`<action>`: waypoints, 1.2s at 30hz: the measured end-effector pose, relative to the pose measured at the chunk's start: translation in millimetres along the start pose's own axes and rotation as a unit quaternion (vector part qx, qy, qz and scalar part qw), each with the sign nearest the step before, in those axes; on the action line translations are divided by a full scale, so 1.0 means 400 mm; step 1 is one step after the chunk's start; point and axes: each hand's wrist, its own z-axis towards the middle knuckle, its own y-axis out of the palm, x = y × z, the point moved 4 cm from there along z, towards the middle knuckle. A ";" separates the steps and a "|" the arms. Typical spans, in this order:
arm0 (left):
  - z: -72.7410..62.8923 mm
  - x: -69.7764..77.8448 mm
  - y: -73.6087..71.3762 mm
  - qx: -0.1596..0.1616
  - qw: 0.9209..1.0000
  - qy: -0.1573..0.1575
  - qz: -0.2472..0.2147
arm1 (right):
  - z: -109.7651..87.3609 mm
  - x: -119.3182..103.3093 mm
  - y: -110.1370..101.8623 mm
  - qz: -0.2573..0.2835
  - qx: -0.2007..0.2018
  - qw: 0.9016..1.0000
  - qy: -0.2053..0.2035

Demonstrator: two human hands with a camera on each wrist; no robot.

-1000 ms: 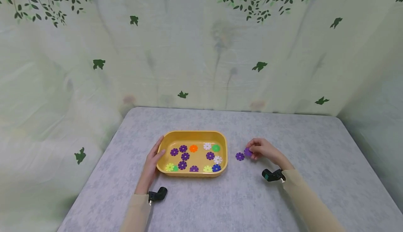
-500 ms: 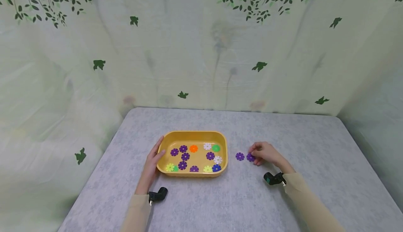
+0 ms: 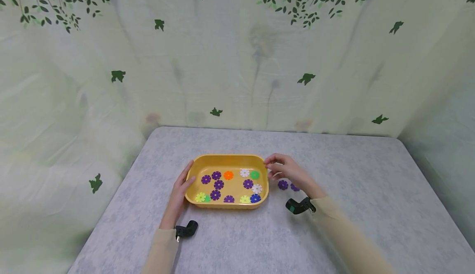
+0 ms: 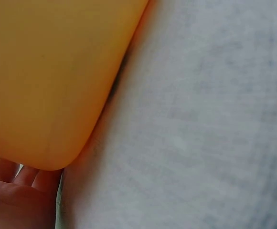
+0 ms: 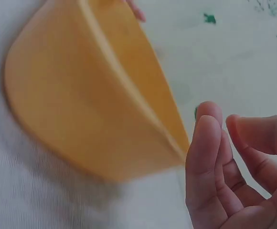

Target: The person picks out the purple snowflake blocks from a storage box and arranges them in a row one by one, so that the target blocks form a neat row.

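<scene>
A yellow tray with rounded corners lies on the table. Several flower-shaped discs are inside it, such as a purple disc, an orange disc and a blue disc. My left hand grips the tray's left side, thumb over the rim and fingers outside; the left wrist view shows those fingers against its wall. At the tray's right rim hovers my right hand, fingers loosely bent and nothing between them in the right wrist view. Below it lie a purple disc and another purple disc, partly covered.
The grey table reaches back to a pale curtain printed with leaves and branches. A black wrist camera sticks out from the left wrist and another black camera from the right.
My right hand drew a purple disc slightly right and toward me, let it go beside the other one, then moved left to the tray's rim. The left hand stays put.
</scene>
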 end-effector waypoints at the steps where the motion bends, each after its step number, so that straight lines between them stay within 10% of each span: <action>1: 0.000 0.000 0.000 0.000 1.000 -0.002 -0.003 | 0.007 -0.008 0.016 0.007 -0.009 1.000 0.000; 10: -0.017 0.042 0.013 -0.004 1.000 -0.024 -0.015 | 0.055 -0.046 0.139 -0.007 -0.069 0.998 0.006; 26: -0.030 0.066 0.022 -0.005 1.000 -0.020 -0.010 | 0.100 -0.011 0.202 -0.048 0.008 0.990 0.136; 36: -0.007 0.011 0.002 0.000 1.000 -0.012 -0.011 | 0.105 -0.005 0.220 -0.067 0.014 0.984 0.162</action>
